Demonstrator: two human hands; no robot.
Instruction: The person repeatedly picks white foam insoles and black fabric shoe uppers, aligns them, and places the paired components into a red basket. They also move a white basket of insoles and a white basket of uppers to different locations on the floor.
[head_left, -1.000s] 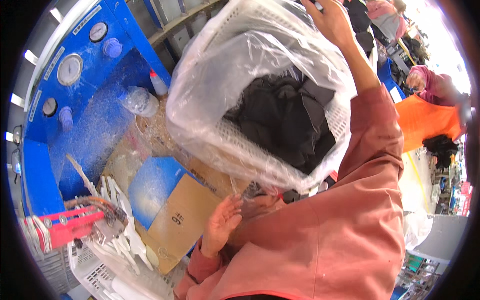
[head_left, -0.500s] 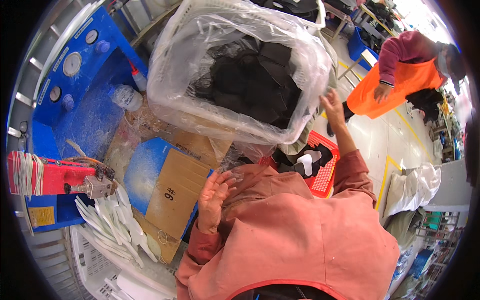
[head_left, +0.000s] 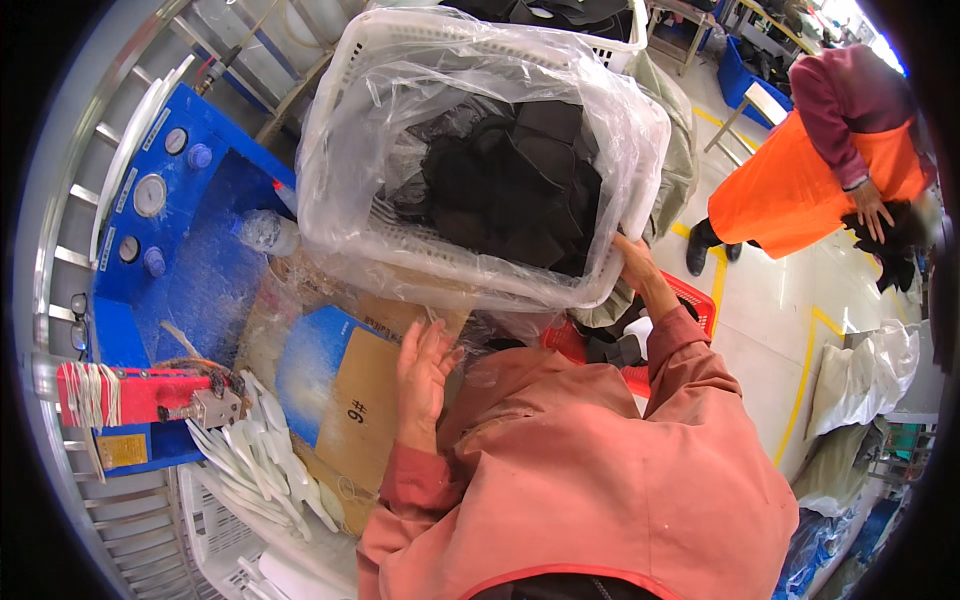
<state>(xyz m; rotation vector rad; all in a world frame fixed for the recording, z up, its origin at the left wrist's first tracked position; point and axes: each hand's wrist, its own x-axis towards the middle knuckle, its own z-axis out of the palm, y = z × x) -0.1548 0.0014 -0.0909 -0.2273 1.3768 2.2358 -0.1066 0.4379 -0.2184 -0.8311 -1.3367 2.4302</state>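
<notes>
A white plastic basket (head_left: 340, 110), lined with a transparent plastic bag (head_left: 350, 200), stands before me. Inside the lining lies a pile of flat black cut pieces (head_left: 510, 185). My right hand (head_left: 638, 266) is closed on the basket's near right corner, its fingers partly hidden at the rim. Nothing is in my left hand (head_left: 424, 368), which hovers with fingers apart over the cardboard (head_left: 362, 400), just short of the basket's near edge. Part of a red basket (head_left: 695, 300) shows behind my right forearm.
At left stands a blue machine (head_left: 190, 260) with gauges and a red arm (head_left: 130, 395). White strips (head_left: 270, 460) lie over a white crate (head_left: 215, 520). A bottle (head_left: 268, 232) rests by the machine. A person in an orange apron (head_left: 770, 200) bends at far right.
My right hand has moved from beside the white basket onto its near right corner. My left hand stays raised and open. The view has shifted, and the other person bends with an arm lower.
</notes>
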